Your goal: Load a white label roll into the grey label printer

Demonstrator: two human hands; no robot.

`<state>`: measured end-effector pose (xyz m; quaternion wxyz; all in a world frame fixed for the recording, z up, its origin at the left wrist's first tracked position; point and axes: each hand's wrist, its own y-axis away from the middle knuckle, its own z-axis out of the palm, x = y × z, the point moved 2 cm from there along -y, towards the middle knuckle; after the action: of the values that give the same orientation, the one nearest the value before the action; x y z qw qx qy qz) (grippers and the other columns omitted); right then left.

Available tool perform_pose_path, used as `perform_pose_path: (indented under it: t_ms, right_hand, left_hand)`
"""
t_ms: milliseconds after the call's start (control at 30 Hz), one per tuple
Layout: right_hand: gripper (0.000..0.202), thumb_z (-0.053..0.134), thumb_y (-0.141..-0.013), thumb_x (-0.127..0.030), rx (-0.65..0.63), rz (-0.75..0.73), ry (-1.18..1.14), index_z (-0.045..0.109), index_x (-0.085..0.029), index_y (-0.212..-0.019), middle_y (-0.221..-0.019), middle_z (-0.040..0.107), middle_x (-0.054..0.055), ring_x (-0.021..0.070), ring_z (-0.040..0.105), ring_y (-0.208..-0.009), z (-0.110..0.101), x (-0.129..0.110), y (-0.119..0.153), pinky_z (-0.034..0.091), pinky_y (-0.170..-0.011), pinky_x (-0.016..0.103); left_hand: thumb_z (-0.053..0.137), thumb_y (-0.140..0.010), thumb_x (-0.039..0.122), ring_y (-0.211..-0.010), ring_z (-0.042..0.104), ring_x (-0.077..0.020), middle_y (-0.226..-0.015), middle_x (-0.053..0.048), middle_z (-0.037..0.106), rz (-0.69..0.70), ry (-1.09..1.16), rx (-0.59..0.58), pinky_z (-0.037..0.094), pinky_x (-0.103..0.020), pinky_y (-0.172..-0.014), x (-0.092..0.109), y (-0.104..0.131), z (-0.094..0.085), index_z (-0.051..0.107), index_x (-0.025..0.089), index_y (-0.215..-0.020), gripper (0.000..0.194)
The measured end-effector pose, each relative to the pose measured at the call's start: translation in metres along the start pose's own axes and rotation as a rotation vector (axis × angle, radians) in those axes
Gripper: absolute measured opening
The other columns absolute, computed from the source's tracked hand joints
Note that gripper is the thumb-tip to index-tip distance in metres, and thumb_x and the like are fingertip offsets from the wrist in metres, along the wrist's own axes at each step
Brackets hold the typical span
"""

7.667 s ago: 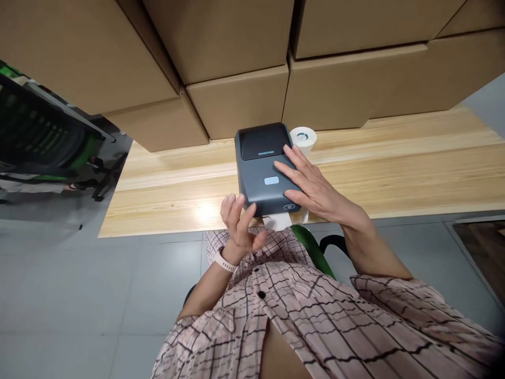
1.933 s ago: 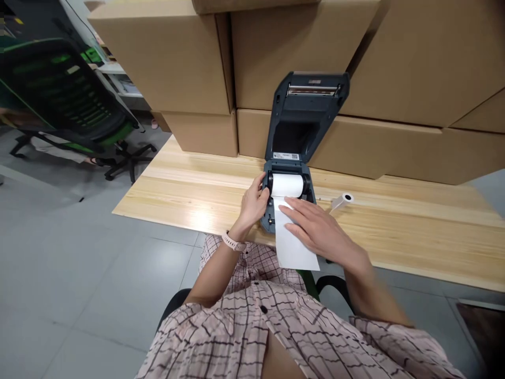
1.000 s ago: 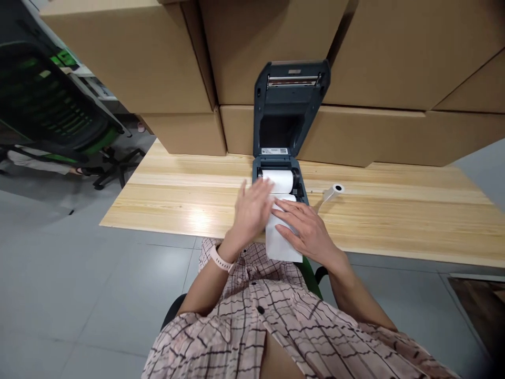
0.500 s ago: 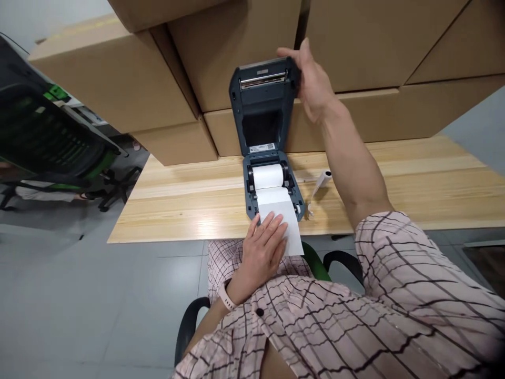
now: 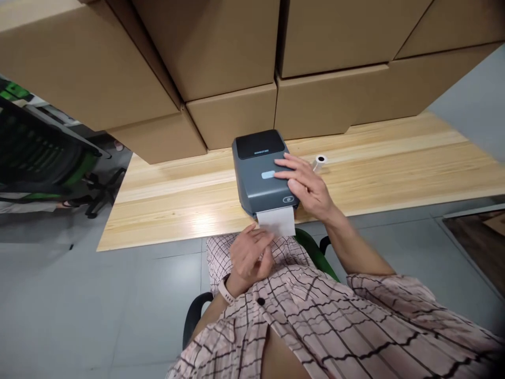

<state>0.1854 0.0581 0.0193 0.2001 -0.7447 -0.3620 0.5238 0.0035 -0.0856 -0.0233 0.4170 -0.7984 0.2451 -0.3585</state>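
Observation:
A dark grey-blue label printer (image 5: pixel 256 181) sits on the wooden table with its lid down. White paper (image 5: pixel 282 221) sticks out of its front slot and hangs past the table edge. My right hand (image 5: pixel 310 187) rests on the lid's right side, fingers spread, near the pale blue window strip. Beside the left edge of the paper is my left hand (image 5: pixel 250 252), palm down, its fingers loosely bent and apart; they overlap the paper's lower corner but do not appear to grip it. The paper roll inside is hidden by the lid.
Cardboard boxes (image 5: pixel 231 45) are stacked along the back of the table (image 5: pixel 169 210). A small white paper roll (image 5: pixel 320 159) stands right of the printer. At the left are a black and green office chair (image 5: pixel 35 147) and part of another person's foot (image 5: pixel 79 202).
The printer's lid has swung down shut, and my right hand has come down with it onto the top. My left hand has drawn back slightly toward me from the paper.

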Motion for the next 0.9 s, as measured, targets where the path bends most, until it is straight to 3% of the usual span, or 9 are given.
perform_pose_path:
  t_ms: [100,167,233,300,333,400,533,733,900]
  right_hand:
    - [0.035,0.057,-0.105,-0.049,0.099,0.169,-0.123,0.07,-0.038,-0.136,-0.161,0.058,-0.002,0.0264,0.043,-0.158,0.013,0.008,0.023,0.031,-0.133,0.058]
    - [0.064,0.069,-0.095,-0.058,0.181,0.338,-0.264,0.054,-0.039,-0.154,-0.173,0.042,-0.001,0.0277,0.035,-0.163,0.018,0.017,0.031,0.03,-0.135,0.056]
    - [0.095,0.08,-0.082,-0.065,0.185,0.528,-0.42,0.038,-0.039,-0.164,-0.176,0.035,0.0,0.0297,0.031,-0.164,0.022,0.026,0.035,0.03,-0.134,0.057]
    - [0.106,0.083,-0.076,-0.066,0.132,0.688,-0.548,0.034,-0.04,-0.166,-0.175,0.038,0.001,0.0312,0.033,-0.164,0.024,0.03,0.038,0.03,-0.134,0.058]
    - [0.106,0.083,-0.076,-0.066,0.115,0.746,-0.594,0.033,-0.04,-0.166,-0.174,0.04,0.001,0.0315,0.034,-0.163,0.024,0.03,0.038,0.031,-0.134,0.058]
    - [0.107,0.082,-0.075,-0.065,0.116,0.811,-0.644,0.033,-0.039,-0.166,-0.174,0.04,0.002,0.0319,0.034,-0.163,0.024,0.027,0.039,0.031,-0.134,0.057]
    - [0.109,0.085,-0.073,-0.063,0.137,0.829,-0.647,0.036,-0.035,-0.166,-0.175,0.038,0.003,0.0321,0.027,-0.166,0.023,0.02,0.039,0.026,-0.137,0.055]
    - [0.103,0.082,-0.075,-0.066,0.153,0.756,-0.613,0.039,-0.038,-0.164,-0.175,0.037,0.0,0.0314,0.028,-0.165,0.025,0.022,0.043,0.02,-0.138,0.053]
    - [0.1,0.078,-0.08,-0.07,0.122,0.682,-0.529,0.038,-0.036,-0.165,-0.175,0.038,0.003,0.0307,0.03,-0.164,0.026,0.03,0.045,0.027,-0.136,0.052]
  left_hand:
    - [0.063,-0.094,0.015,-0.118,0.074,-0.0236,-0.12,-0.005,0.079,-0.131,-0.041,0.225,0.06,-0.049,-0.109,-0.01,-0.008,-0.003,0.069,0.029,-0.138,0.047]
    - [0.069,-0.095,0.028,-0.15,0.052,-0.0288,-0.153,-0.005,0.063,-0.384,0.037,0.288,0.043,-0.057,-0.126,-0.025,-0.023,0.001,0.06,0.035,-0.148,0.054]
    - [0.074,-0.093,0.045,-0.166,0.026,-0.0328,-0.175,-0.005,0.036,-0.772,0.274,0.19,0.027,-0.058,-0.135,-0.043,-0.037,0.012,0.044,0.036,-0.16,0.074]
    - [0.075,-0.09,0.055,-0.166,0.026,-0.0371,-0.177,-0.01,0.031,-1.037,0.538,0.099,0.028,-0.057,-0.135,-0.055,-0.049,0.023,0.039,0.031,-0.163,0.085]
    - [0.075,-0.089,0.057,-0.164,0.031,-0.0388,-0.174,-0.013,0.035,-1.103,0.645,0.067,0.031,-0.056,-0.134,-0.059,-0.053,0.027,0.039,0.028,-0.163,0.087]
    - [0.076,-0.088,0.055,-0.158,0.041,-0.0403,-0.167,-0.016,0.046,-1.139,0.766,0.034,0.035,-0.056,-0.131,-0.062,-0.057,0.031,0.043,0.023,-0.161,0.087]
    - [0.077,-0.087,0.052,-0.151,0.05,-0.0378,-0.16,-0.013,0.055,-1.095,0.758,0.031,0.038,-0.055,-0.13,-0.06,-0.053,0.03,0.049,0.025,-0.157,0.08]
    - [0.074,-0.089,0.056,-0.151,0.048,-0.0369,-0.158,-0.011,0.056,-1.035,0.669,0.063,0.035,-0.054,-0.131,-0.064,-0.051,0.034,0.051,0.025,-0.156,0.077]
    - [0.072,-0.09,0.058,-0.152,0.046,-0.0342,-0.164,-0.012,0.049,-1.02,0.582,0.089,0.041,-0.05,-0.126,-0.055,-0.036,0.033,0.045,0.029,-0.158,0.078]
